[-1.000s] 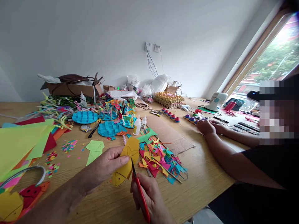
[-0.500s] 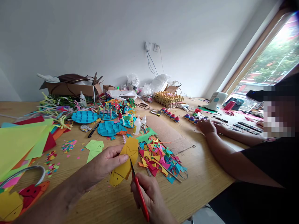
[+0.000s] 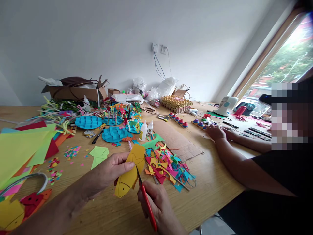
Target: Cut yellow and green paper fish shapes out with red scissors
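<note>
Between the thumb and fingers of my left hand [image 3: 117,168] is a piece of yellow paper [image 3: 130,178] with a fish outline drawn on it in dark lines. My right hand [image 3: 155,202] is closed around red-handled scissors [image 3: 148,205]. Their dark blades lie against the paper's right side, close to my left thumb; how far they cut in is hard to see. A light green paper piece [image 3: 99,155], also drawn on, lies on the table behind my left wrist. Coloured paper scraps [image 3: 168,168] are heaped to the right of the yellow paper.
White glue bottles [image 3: 143,131] stand behind the scraps, beside a flat cardboard sheet [image 3: 174,138]. Blue discs [image 3: 114,134] and a black marker [image 3: 98,135] lie further left. Stacked coloured paper [image 3: 22,147] covers the left side. At right, a co-worker's hands [image 3: 216,132] rest on the table.
The yellow paper has tilted very slightly, its lower end dropping a little. My hands and the scissors have barely moved. The co-worker's head has shifted slightly left.
</note>
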Demonstrator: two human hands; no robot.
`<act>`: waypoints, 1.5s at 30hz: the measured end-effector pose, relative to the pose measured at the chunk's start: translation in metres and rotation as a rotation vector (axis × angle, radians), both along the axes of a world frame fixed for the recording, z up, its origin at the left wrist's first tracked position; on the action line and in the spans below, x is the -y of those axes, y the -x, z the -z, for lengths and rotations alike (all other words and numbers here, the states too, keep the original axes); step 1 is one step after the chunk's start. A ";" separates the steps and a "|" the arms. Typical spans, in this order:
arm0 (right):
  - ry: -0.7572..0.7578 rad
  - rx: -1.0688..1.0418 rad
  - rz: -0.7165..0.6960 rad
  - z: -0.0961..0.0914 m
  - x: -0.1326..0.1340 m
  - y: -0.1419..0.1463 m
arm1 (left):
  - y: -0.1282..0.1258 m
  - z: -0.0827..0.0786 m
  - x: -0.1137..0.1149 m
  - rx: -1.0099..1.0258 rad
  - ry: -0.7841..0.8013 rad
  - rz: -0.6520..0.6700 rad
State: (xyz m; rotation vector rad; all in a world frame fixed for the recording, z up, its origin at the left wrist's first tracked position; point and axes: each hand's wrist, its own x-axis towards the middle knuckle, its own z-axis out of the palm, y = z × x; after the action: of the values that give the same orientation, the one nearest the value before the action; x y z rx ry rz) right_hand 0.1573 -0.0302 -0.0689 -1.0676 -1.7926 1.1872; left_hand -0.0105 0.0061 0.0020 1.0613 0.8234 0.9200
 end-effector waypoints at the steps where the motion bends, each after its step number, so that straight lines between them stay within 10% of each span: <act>1: 0.016 0.001 -0.002 0.000 0.000 0.000 | 0.001 0.000 0.000 -0.016 0.015 0.010; 12: 0.345 -0.313 0.001 -0.012 0.009 0.021 | -0.004 0.003 0.001 -0.015 -0.007 -0.023; 45: 0.299 -0.488 0.006 -0.033 -0.003 0.050 | -0.007 -0.017 0.008 0.244 -0.158 -0.337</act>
State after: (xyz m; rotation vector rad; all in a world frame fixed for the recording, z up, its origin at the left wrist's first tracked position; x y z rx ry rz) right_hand 0.1075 -0.0273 -0.0363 -0.8450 -1.2614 1.5877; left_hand -0.0039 -0.0016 0.0186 0.9359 0.7454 1.3894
